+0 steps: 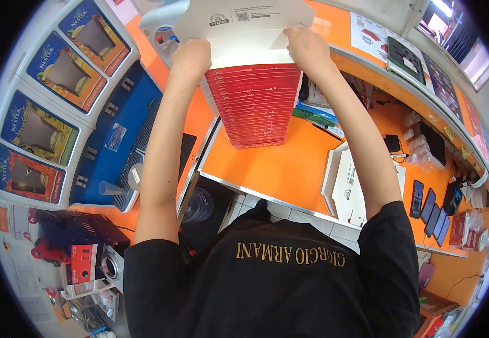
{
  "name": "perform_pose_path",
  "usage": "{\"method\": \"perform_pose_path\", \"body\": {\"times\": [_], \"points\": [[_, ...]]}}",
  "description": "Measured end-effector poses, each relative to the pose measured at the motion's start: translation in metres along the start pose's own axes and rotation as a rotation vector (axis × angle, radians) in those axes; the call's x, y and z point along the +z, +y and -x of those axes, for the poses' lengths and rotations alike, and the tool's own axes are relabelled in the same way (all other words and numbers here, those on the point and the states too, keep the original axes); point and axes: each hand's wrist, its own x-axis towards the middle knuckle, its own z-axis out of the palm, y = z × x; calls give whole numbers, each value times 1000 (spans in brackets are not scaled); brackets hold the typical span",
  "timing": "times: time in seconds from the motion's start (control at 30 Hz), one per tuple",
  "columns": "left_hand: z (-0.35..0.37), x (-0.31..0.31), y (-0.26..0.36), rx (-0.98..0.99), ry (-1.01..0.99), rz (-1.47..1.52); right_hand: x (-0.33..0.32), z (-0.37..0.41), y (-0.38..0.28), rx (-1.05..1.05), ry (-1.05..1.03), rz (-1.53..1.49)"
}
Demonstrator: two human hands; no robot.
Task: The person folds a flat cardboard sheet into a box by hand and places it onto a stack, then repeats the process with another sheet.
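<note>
A tall stack of red boxes (255, 107) stands on the orange counter (255, 172). At its top is an open white box (250, 48), its printed flap raised at the far side. My left hand (192, 56) is closed on the box's left edge, and my right hand (307, 49) is closed on its right edge. The fingertips are partly hidden against the cardboard. A flat white printed carton (348, 188) lies on the counter to the right, near its front edge.
A drinks dispenser (117, 138) with a plastic cup (111, 188) stands at the left. Several phones (417, 198) lie at the right, below a raised orange shelf (340, 56) with papers. A large water bottle (198, 204) is under the counter's edge.
</note>
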Motion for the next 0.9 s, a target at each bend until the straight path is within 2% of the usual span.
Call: {"method": "perform_pose_path", "body": {"times": [0.17,0.3,0.37,0.43,0.5,0.57,0.67,0.73,0.8,0.9], "points": [[3,20,-15,71,150,86,-22,-2,-22,-29,-48,42],[12,18,-17,56,107,74,-19,-1,-29,-48,6,31],[17,19,-14,83,213,114,-18,-1,-27,-47,4,18],[13,16,-11,57,158,119,-14,-3,-24,-48,2,5],[10,13,-11,32,105,122,-6,-5,-21,45,-59,-31],[7,12,-12,-22,-21,63,3,0,-17,88,-23,-112],[10,19,-10,25,101,29,-2,6,-16,141,11,-188],[12,16,-5,-9,55,27,-2,15,-17,159,5,-184],[13,14,-2,-39,22,28,3,18,-18,135,190,-170],[18,24,-11,23,94,37,-4,19,-25,182,78,-169]]}}
